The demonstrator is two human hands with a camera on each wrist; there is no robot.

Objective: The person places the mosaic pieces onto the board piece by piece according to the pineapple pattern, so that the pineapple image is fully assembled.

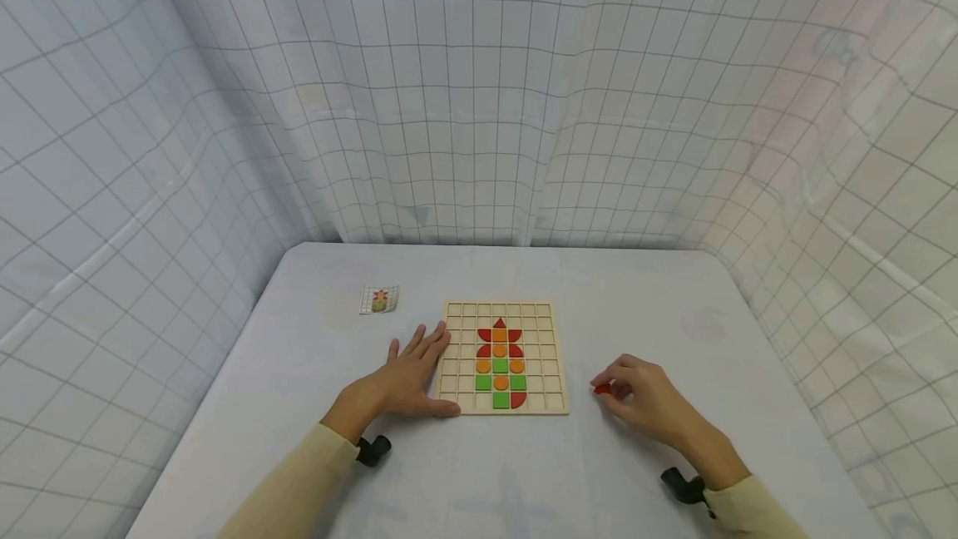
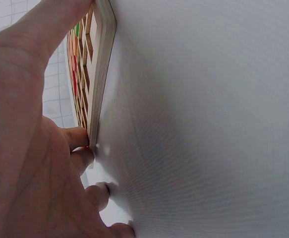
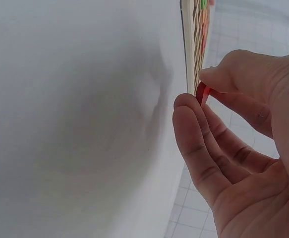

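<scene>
Red piece (image 1: 602, 389) pinched in right hand (image 1: 649, 402) beside wooden grid board (image 1: 550, 356); left hand (image 1: 407, 377) flat, fingers straight, against board's left edge on white table (image 1: 299, 406)

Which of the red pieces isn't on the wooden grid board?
The red piece pinched in the right hand, off to the right of the board.

Both arms wear long, pale cream-yellow sleeves ending at the wrists. A small black camera mount sits strapped at each wrist. Left hand (image 1: 407, 377) and right hand (image 1: 647, 398) are bare, ungloved.
</scene>
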